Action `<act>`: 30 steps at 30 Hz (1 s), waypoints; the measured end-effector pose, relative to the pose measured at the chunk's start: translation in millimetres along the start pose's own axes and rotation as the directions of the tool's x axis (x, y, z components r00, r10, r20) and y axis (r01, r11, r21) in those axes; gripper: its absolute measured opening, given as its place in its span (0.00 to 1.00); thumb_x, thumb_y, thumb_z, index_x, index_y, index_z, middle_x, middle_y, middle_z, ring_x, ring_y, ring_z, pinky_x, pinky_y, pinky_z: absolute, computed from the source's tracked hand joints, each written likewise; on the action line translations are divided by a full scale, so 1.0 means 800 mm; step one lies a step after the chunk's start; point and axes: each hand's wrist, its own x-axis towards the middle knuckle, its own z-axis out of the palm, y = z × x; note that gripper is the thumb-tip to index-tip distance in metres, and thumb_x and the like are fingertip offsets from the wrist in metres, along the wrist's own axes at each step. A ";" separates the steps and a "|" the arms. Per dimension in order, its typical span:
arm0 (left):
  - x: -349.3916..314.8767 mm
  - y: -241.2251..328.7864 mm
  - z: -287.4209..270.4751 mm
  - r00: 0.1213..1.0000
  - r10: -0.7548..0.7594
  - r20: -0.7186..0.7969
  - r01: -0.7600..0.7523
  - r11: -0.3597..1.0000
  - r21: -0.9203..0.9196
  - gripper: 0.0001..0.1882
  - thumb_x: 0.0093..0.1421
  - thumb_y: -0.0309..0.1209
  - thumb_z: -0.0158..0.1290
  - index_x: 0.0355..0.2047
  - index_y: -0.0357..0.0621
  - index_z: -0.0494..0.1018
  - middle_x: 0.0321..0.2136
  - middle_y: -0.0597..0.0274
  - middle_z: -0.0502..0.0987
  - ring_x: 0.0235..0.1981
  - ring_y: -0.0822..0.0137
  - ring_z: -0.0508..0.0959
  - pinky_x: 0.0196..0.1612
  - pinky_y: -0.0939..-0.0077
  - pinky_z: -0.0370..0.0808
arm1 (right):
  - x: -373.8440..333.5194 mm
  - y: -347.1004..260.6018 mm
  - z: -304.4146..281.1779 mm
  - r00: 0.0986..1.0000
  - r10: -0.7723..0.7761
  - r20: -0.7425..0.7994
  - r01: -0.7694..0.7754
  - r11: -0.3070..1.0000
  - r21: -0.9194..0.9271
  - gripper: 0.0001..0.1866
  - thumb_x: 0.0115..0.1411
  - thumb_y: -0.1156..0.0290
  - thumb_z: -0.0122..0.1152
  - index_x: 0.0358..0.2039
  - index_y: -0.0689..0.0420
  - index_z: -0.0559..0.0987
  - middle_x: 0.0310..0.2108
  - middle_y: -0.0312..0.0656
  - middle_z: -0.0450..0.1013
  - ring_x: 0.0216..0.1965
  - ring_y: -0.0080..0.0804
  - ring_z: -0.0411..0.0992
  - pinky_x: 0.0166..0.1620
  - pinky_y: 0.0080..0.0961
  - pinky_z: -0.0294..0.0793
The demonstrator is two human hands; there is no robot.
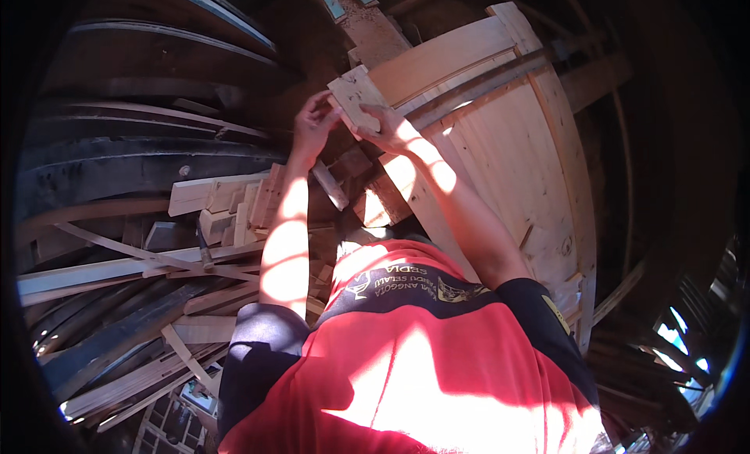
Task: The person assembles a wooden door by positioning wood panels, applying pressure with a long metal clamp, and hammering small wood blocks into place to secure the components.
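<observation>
A short pale wooden board (352, 91) with notched ends is held up in front of me, near the corner of a large wooden panel. My right hand (384, 129) grips its near right end, the thumb lying across the face. At the board's left edge is my left hand (314, 126), its fingers bent and the fingertips against the wood. The board's underside, and the fingers beneath it, are hidden. Just beyond the right hand lies the big framed panel (508, 149), with a dark wooden strip (476, 87) across it.
To the left stands a stack of short wood offcuts (234, 204). Long dark planks (141, 153) and loose strips (148, 376) fill the left side. A sawdust-covered beam (371, 32) runs away at the top. Below the hands sits a sunlit wooden block (379, 208).
</observation>
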 end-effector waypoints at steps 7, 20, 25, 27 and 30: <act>0.028 -0.058 -0.043 0.982 -0.165 -0.093 0.186 0.938 0.293 0.29 0.54 0.35 0.70 0.53 0.40 0.71 0.34 0.60 0.80 0.33 0.72 0.78 0.35 0.78 0.75 | -0.054 0.016 -0.018 0.904 -0.001 -0.427 -0.097 0.973 -0.208 0.22 0.56 0.61 0.67 0.48 0.58 0.80 0.39 0.51 0.77 0.44 0.50 0.74 0.50 0.43 0.75; 0.053 -0.052 -0.004 0.747 -0.638 0.187 0.425 0.675 0.603 0.42 0.51 0.40 0.71 0.64 0.43 0.65 0.55 0.57 0.76 0.55 0.62 0.76 0.52 0.62 0.76 | -0.159 0.040 0.043 0.798 -0.296 -0.525 0.058 0.905 -0.422 0.29 0.50 0.59 0.69 0.50 0.58 0.74 0.49 0.50 0.69 0.47 0.52 0.69 0.50 0.46 0.72; 0.050 -0.028 0.013 0.693 -0.697 0.184 0.462 0.626 0.629 0.39 0.54 0.38 0.69 0.63 0.43 0.65 0.57 0.59 0.74 0.54 0.62 0.76 0.51 0.65 0.77 | -0.157 0.042 0.080 0.926 0.052 -0.374 -0.302 0.695 -0.653 0.42 0.54 0.38 0.61 0.61 0.55 0.70 0.67 0.52 0.58 0.70 0.49 0.50 0.70 0.53 0.41; 0.054 -0.026 0.019 0.658 -0.727 0.194 0.496 0.613 0.616 0.37 0.55 0.37 0.69 0.62 0.42 0.66 0.57 0.59 0.74 0.54 0.63 0.76 0.51 0.65 0.78 | -0.155 0.055 0.096 0.917 0.125 -0.379 -0.361 0.664 -0.655 0.41 0.56 0.37 0.58 0.62 0.54 0.68 0.68 0.50 0.56 0.72 0.49 0.47 0.70 0.55 0.39; 0.060 -0.045 -0.002 0.619 -0.752 0.226 0.544 0.618 0.567 0.44 0.55 0.33 0.69 0.67 0.39 0.57 0.58 0.53 0.72 0.55 0.62 0.77 0.51 0.66 0.79 | -0.142 0.049 0.109 0.901 0.245 -0.358 -0.428 0.641 -0.638 0.42 0.57 0.37 0.54 0.64 0.51 0.66 0.71 0.48 0.53 0.74 0.48 0.43 0.70 0.59 0.37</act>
